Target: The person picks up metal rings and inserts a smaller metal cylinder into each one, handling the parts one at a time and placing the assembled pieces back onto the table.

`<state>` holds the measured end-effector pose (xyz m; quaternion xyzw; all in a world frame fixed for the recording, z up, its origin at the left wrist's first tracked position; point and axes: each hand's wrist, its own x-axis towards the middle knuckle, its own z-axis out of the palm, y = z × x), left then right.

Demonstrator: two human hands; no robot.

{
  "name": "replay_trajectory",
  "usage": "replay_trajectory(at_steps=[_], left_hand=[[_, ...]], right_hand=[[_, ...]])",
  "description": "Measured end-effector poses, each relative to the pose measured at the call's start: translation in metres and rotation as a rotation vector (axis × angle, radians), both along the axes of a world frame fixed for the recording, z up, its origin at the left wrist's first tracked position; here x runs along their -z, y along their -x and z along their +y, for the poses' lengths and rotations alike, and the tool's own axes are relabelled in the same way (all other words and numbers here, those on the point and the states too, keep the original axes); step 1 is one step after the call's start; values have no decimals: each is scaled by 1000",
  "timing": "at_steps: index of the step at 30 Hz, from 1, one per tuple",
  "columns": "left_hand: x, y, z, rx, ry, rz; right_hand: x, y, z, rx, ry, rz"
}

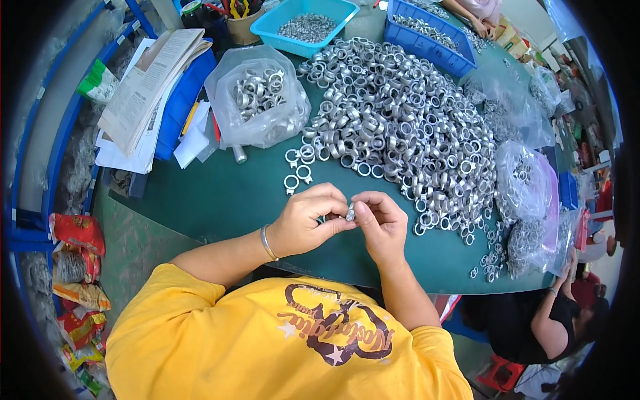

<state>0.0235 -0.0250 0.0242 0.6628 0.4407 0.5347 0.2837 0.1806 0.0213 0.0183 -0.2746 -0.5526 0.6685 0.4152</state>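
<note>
Bright, even light; fisheye-bent, dark-cornered edges

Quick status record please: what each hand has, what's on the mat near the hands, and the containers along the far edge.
left hand: pinching a small metal ring together with the right hand
right hand: fingertips on the same ring, above the green mat
nearest on mat: a few finished clamp rings just beyond the hands
bulk stock: big pile of metal rings ahead and to the right
bags: clear bag of rings ahead left
far edge: turquoise tray, blue crate, both holding metal parts
</note>
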Motion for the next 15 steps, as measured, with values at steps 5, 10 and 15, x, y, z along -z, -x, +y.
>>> replay_trajectory(at_steps=[5, 10, 15], left_hand=[[-1, -8, -5, 20, 53, -6], [-1, -11, -7, 30, 77, -5], [-2, -10, -6, 71, 130, 34]], right_hand=[[3, -11, -6, -3, 40, -44], [6, -15, -8, 3, 78, -55], [9, -18, -8, -3, 127, -35]])
